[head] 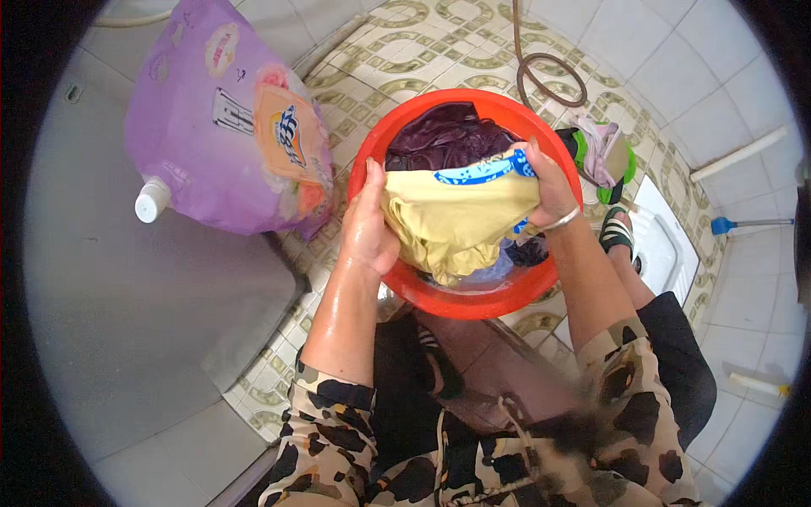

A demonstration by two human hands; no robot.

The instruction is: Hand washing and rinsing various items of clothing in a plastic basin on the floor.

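A wet yellow cloth garment (pixel 453 215) with a blue patterned strip is spread between my two hands over a red plastic basin (pixel 481 307). My left hand (pixel 370 222) grips its left edge, thumb up. On the other edge, near the blue strip, my right hand (pixel 551 187) holds it, with a bangle at the wrist. Behind the garment, dark purple cloth (pixel 443 136) lies in the basin. Light blue fabric (pixel 497 269) and darker cloth show in water below the garment, whose underside is hidden.
A purple detergent pouch (pixel 215 127) with a white cap stands on a grey surface (pixel 158 304) at left. Beyond the basin, a brown hose (pixel 551 79) curls on the patterned tile floor. To the right are a small pile of cloth (pixel 602 152) and a white squat toilet (pixel 671 234).
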